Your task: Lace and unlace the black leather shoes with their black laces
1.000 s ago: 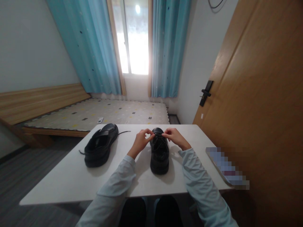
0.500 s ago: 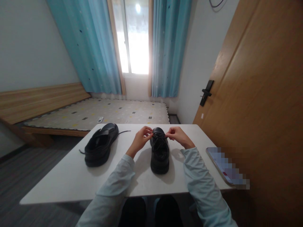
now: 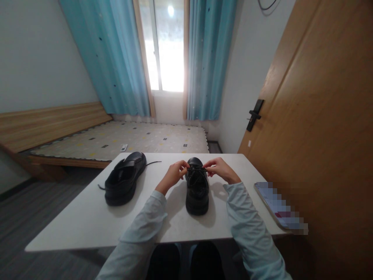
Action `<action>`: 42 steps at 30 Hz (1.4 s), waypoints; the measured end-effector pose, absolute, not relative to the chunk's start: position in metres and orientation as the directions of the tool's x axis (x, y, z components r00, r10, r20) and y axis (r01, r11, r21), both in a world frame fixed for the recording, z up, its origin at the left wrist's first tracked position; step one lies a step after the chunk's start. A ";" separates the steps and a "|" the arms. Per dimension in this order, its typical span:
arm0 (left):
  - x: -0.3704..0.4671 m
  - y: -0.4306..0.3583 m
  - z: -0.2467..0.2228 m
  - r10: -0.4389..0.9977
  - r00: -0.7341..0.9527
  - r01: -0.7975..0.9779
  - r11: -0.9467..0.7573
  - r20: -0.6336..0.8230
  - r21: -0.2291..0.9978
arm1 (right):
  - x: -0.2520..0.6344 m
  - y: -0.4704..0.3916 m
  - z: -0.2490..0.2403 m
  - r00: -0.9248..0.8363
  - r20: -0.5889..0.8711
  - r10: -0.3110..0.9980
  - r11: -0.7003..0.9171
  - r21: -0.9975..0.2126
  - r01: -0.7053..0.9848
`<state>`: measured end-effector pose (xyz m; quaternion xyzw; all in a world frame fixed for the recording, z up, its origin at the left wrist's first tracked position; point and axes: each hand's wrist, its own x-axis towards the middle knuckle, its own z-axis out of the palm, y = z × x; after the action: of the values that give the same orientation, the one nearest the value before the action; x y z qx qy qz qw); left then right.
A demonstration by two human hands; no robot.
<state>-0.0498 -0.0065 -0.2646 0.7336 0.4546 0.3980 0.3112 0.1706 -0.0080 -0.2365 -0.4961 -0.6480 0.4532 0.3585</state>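
Observation:
A black lace-up shoe (image 3: pixel 197 198) stands on the white table in front of me, its toe pointing away. My left hand (image 3: pixel 175 173) is closed in a pinch on the black shoelace (image 3: pixel 197 174) at the left side of the shoe. At the right side, my right hand (image 3: pixel 218 168) pinches the same lace between thumb and fingers. Dark lace loops lie over the shoe's tongue and opening. Farther left rests a second black shoe (image 3: pixel 124 182), with loose lace ends sticking out at its toe side and near its heel.
The white table (image 3: pixel 87 229) carries both shoes. A flat device with a blurred-out screen (image 3: pixel 276 206) lies at its right edge. Behind are a bed (image 3: pixel 145 138) with a small white remote (image 3: pixel 124 147), and blue curtains (image 3: pixel 116 58). A wooden door (image 3: pixel 317 116) stands at right.
My left hand has shifted slightly down and its fingers have curled in closer to the lace. The right hand has barely moved; both shoes stay in place.

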 end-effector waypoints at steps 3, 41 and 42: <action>-0.045 -0.006 -0.269 0.929 0.301 0.323 -0.312 0.215 0.894 | 0.169 -0.005 -0.240 -0.232 0.027 0.972 0.109 -0.931 0.349; -0.035 -0.009 -0.268 0.978 0.162 0.002 -0.133 0.131 0.991 | 0.160 0.004 -0.250 -0.245 0.125 0.961 0.199 -0.931 0.306; -0.036 -0.009 -0.268 0.980 0.162 -0.026 -0.117 0.119 0.993 | 0.160 0.004 -0.250 -0.241 0.133 0.961 0.202 -0.936 0.289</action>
<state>-0.0360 -0.0090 -0.2679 0.5638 0.4228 0.4904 0.5128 0.1601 0.0036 -0.2499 -0.4698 -0.6651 0.4222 0.3983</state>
